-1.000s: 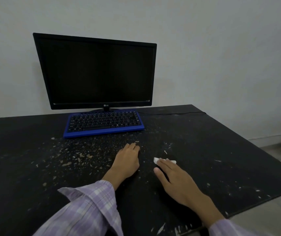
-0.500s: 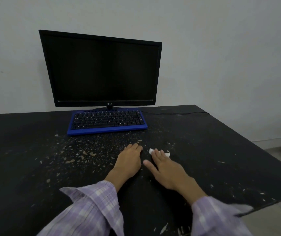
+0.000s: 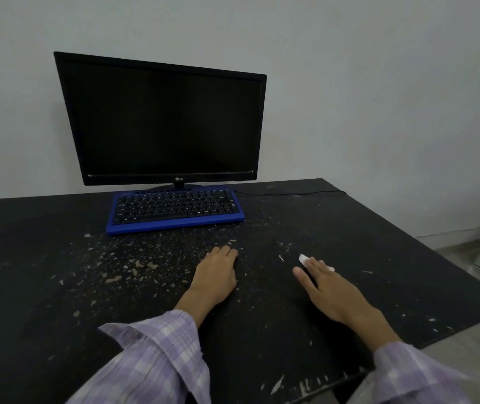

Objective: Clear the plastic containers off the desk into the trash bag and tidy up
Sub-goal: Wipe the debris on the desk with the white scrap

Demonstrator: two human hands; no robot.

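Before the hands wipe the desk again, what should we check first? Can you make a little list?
1. White wipe under the right hand: ok, its ends peek out past the fingers.
2. Left hand out of the way: ok, it lies flat on the desk, apart from the right hand.
3. Desk clean: not ok, pale crumbs lie scattered in front of the keyboard.
4. Keyboard and monitor safe from the wipe: ok, both sit further back than the hands.
5. Plastic containers gone from the desk: ok, none in view.
6. Trash bag ready: cannot tell, not in view.
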